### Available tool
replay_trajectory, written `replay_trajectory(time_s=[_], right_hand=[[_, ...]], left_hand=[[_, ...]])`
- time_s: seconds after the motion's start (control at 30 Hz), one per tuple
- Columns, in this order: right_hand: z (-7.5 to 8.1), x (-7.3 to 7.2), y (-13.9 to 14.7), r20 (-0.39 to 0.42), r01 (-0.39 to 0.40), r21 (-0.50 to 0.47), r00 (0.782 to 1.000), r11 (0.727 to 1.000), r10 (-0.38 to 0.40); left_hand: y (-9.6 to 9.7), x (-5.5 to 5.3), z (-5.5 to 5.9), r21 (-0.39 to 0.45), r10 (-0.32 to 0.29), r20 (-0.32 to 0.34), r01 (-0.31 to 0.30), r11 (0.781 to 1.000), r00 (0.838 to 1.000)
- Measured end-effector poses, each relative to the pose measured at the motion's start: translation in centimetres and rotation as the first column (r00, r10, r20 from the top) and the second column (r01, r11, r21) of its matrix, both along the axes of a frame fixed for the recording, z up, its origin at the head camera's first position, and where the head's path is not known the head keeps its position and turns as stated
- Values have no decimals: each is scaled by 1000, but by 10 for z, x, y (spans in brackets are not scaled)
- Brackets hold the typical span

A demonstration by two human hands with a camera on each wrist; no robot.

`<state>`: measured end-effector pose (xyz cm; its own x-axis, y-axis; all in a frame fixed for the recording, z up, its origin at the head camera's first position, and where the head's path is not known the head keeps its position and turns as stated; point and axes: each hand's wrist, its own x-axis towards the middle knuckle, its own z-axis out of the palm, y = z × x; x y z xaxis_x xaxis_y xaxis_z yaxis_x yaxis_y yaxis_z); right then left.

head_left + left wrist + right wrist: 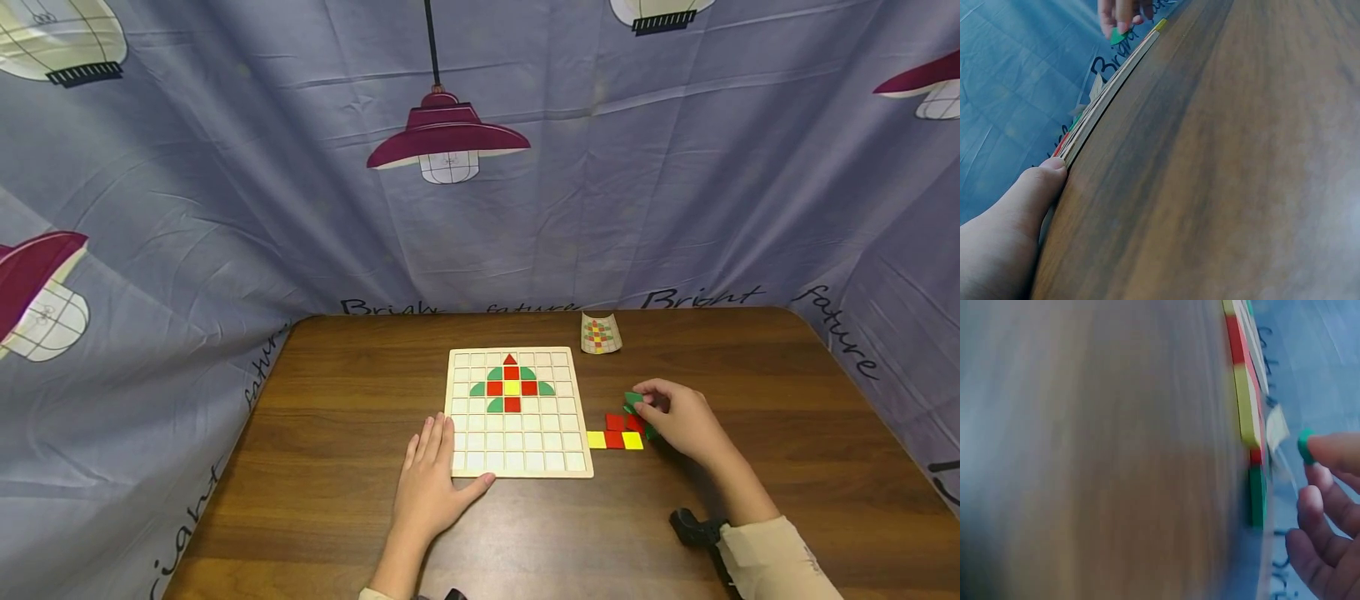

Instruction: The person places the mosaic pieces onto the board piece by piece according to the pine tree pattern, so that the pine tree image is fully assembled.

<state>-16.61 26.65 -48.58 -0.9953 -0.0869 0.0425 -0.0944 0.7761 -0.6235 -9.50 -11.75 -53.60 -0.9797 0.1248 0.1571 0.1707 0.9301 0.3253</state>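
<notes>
A pale square grid board (525, 437) lies on the wooden table, bearing a pattern of red, green and yellow tiles. My left hand (431, 487) rests at its near left corner, straight fingers along the left side and thumb (1050, 165) against the near edge. To the right of the board, my right hand (684, 423) pinches a green tile (1304, 447) between thumb and fingertips, lifted above the table in the right wrist view. Below it are loose tiles: red squares (614, 440), yellow squares (633, 441) and a green piece (1257, 497) partly hidden by the hand.
A small curled card (601, 335) printed with a coloured tile pattern stands behind the board on the right. The brown table (352, 392) extends to a blue curtain (300, 167) at the back and sides. Loose tiles sit close against the board's right edge.
</notes>
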Motion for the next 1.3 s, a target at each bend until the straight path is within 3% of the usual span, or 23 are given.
replay_trajectory(time_s=[0.53,0.93,1.3], right_hand=[[3,-17,-92,-25,-127,-66,992,990,126],[0,-21,-119,-5,-127,3,992,992,128],[-3,-20,-137,-80,-128,83,988,988,135]], left_hand=[[1,1,-1,6,-3,0,3,1000,1000],[1,1,0,4,0,6,0,1000,1000],[1,0,0,15,0,5,0,1000,1000]])
